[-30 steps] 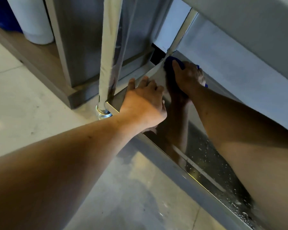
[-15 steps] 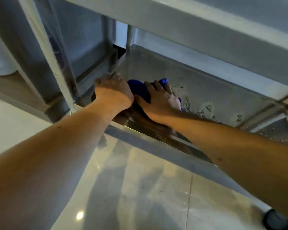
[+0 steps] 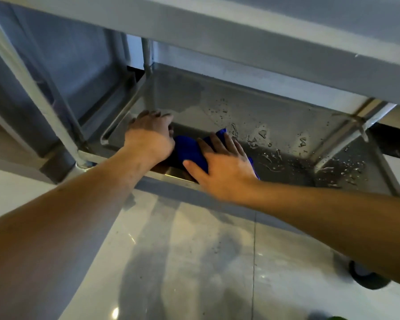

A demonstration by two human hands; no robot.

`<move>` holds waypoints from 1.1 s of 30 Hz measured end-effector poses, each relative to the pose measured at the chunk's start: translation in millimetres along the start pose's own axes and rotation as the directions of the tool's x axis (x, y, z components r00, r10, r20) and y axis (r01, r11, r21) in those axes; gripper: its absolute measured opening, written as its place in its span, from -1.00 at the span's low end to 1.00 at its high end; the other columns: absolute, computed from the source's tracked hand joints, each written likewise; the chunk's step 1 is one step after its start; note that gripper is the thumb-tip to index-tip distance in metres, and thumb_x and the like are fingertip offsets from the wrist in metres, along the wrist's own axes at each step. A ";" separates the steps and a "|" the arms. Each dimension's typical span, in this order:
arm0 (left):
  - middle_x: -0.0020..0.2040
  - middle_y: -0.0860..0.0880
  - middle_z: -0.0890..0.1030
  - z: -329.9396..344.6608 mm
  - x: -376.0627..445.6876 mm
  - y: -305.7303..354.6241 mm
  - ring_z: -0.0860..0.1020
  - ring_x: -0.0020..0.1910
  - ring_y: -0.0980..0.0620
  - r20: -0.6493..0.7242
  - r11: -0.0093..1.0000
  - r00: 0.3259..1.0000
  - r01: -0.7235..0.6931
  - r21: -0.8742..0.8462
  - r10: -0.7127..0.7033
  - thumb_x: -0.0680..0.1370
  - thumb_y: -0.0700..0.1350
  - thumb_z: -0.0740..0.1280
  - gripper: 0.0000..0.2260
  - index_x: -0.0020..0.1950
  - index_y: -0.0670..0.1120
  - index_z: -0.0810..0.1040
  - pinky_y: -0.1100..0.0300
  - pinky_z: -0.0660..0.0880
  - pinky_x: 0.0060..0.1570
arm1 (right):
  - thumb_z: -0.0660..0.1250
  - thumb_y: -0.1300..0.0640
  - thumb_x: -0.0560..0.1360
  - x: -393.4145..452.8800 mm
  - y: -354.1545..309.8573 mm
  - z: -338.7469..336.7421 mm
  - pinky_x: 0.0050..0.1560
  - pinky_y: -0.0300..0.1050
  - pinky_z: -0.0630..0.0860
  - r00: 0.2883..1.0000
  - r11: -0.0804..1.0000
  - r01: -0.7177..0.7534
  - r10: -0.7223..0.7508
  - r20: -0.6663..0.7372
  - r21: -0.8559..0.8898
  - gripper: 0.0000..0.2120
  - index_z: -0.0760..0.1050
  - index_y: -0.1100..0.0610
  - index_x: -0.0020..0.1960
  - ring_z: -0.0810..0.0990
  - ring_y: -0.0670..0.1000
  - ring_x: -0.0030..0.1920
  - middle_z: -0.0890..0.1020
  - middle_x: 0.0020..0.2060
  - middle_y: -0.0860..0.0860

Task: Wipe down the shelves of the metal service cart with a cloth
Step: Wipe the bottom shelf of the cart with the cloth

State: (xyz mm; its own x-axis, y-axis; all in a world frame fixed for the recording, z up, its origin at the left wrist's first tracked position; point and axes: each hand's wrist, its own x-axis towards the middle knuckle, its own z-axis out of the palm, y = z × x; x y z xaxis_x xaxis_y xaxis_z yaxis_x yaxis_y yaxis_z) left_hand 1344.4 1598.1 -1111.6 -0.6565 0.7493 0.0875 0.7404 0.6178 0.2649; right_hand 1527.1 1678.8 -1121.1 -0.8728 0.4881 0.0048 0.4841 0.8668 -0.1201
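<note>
The metal service cart's bottom shelf (image 3: 275,116) is a shiny steel tray with water droplets scattered over its right half. A blue cloth (image 3: 189,150) lies on the shelf near its front edge. My right hand (image 3: 222,165) presses flat on the cloth, fingers spread. My left hand (image 3: 151,135) rests on the shelf just left of the cloth, fingers bent over the shelf's left part and touching the cloth's edge. Most of the cloth is hidden under my right hand.
The shelf above (image 3: 263,42) hangs low over the work area. Cart posts stand at the front left (image 3: 35,88) and back left (image 3: 147,54); a brace (image 3: 346,132) crosses the right side. A black caster (image 3: 365,276) sits on the pale tiled floor (image 3: 183,262).
My right hand slid the cloth from the back left corner toward the front edge and to the right. The view swung to show more of the shelf.
</note>
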 end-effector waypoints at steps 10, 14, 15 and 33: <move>0.42 -0.05 0.44 14.6 5.1 46.9 0.38 0.39 -0.14 -0.027 0.994 0.996 -0.091 -0.064 0.090 0.61 0.05 0.23 -0.46 0.57 0.03 0.17 -0.12 0.30 0.38 | 0.00 -0.37 0.54 141.8 52.3 5.2 0.41 0.27 0.21 0.990 0.992 -0.124 0.122 -0.077 -0.017 -0.38 0.15 -0.20 0.55 0.20 0.22 0.49 0.32 0.50 0.03; 0.27 -0.04 0.55 26.4 3.2 60.5 0.48 0.28 -0.15 -0.038 0.991 0.992 -0.119 -0.059 0.117 0.59 0.13 0.22 -0.43 0.55 0.01 0.13 -0.16 0.35 0.34 | -0.02 -0.45 0.52 178.0 62.9 -1.1 0.28 0.28 0.37 0.979 0.981 -0.194 0.192 -0.071 -0.021 -0.34 0.24 -0.15 0.50 0.34 0.20 0.36 0.44 0.34 0.04; 0.25 -0.03 0.56 30.3 0.7 59.3 0.48 0.27 -0.14 -0.056 0.991 0.990 -0.130 -0.034 0.128 0.60 0.14 0.18 -0.50 0.50 0.02 0.22 -0.16 0.32 0.36 | -0.04 -0.45 0.52 185.2 66.5 -2.8 0.26 0.26 0.39 0.977 0.979 -0.203 0.201 -0.074 -0.022 -0.34 0.27 -0.13 0.49 0.37 0.20 0.33 0.46 0.30 0.05; 0.25 -0.03 0.57 27.9 -5.0 58.2 0.50 0.24 -0.06 -0.088 0.992 0.990 -0.118 -0.034 0.114 0.62 0.09 0.15 -0.68 0.26 -0.01 0.52 -0.04 0.39 0.30 | -0.04 -0.46 0.52 148.5 90.7 -5.5 0.29 0.31 0.39 0.973 0.978 -0.209 0.210 -0.093 0.021 -0.30 0.24 -0.10 0.52 0.36 0.23 0.38 0.43 0.38 0.05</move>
State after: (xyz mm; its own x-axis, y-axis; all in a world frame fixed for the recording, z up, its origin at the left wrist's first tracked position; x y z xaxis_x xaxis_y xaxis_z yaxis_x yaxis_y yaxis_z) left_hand 1394.8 1637.0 -1123.4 -0.5777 0.7912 0.2009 0.8071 0.5169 0.2853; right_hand 1441.8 1830.5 -1125.8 -0.7421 0.6664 0.0723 0.6542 0.7435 -0.1389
